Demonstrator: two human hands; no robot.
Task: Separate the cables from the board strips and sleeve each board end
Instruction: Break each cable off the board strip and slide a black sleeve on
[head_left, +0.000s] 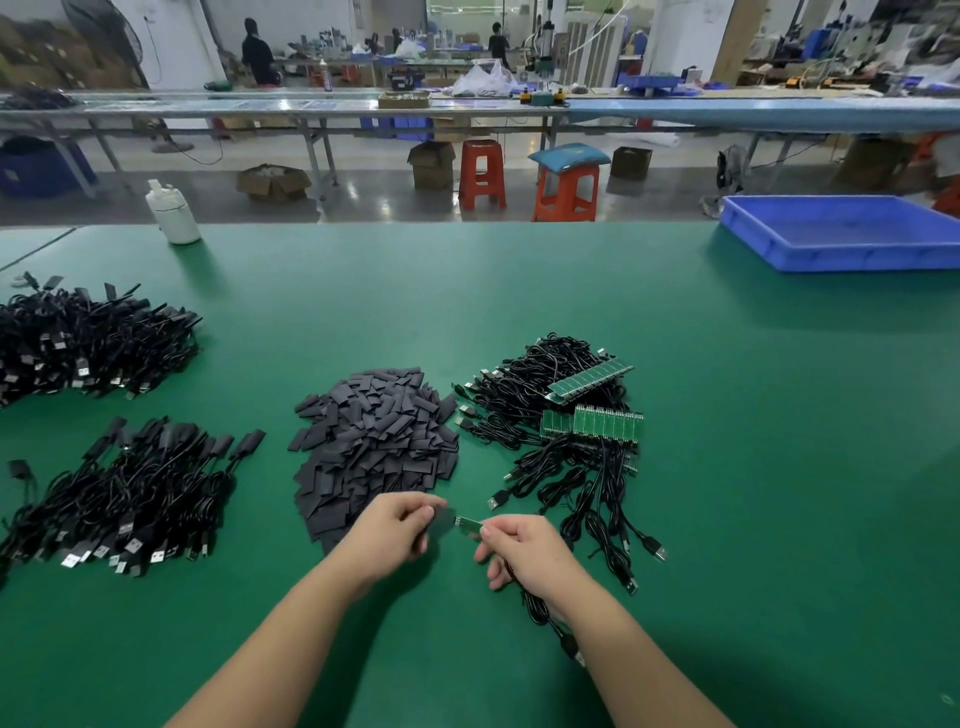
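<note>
The left hand (392, 530) pinches a dark sleeve (441, 521) between thumb and fingers, its open end touching the tip of a small green board (469, 525). The right hand (524, 553) grips that board's other end, and the board's black cable (540, 613) trails down under the wrist to a USB plug near the forearm.

Just beyond the left hand lies a heap of loose dark sleeves (374, 441) on the green table (753, 467). To its right sit tangled cables still joined to green board strips (592, 421) — three strips show. On the left, two piles of black cables: a near pile (130, 493) with sleeved ends, and a far pile (88, 343). A blue tray (841, 231) stands at the far right edge, a white bottle (174, 213) at the far left.
</note>
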